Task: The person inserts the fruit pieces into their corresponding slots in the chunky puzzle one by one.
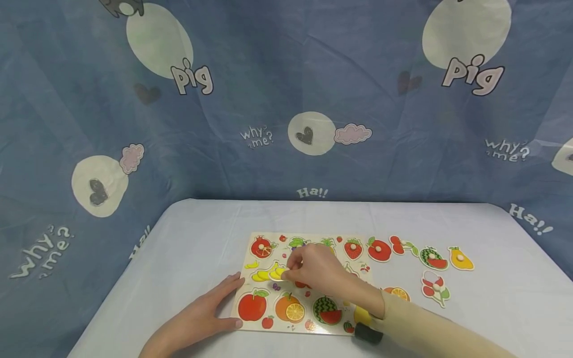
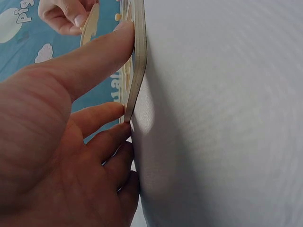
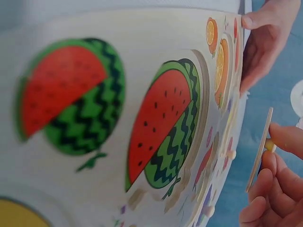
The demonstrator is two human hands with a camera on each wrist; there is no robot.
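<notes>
A flat wooden fruit puzzle board (image 1: 250,325) lies on the white table. My right hand (image 1: 320,268) pinches a banana puzzle piece (image 1: 278,272) over its left middle part, next to the printed bananas. In the right wrist view the piece (image 3: 259,151) stands on edge, its small knob between thumb and fingers, apart from the board. My left hand (image 1: 203,311) rests at the board's left side, fingers extended. The left wrist view shows its thumb and fingertips touching the board's edge (image 2: 138,56). Part of the board is hidden under my right hand and forearm.
Loose knobbed pieces lie right of the board: a red fruit (image 1: 379,251), cherries (image 1: 397,244), a watermelon (image 1: 433,258), a pear (image 1: 461,258), a red-and-green piece (image 1: 435,288) and an orange (image 1: 397,293). A patterned blue curtain (image 1: 268,169) hangs behind the table.
</notes>
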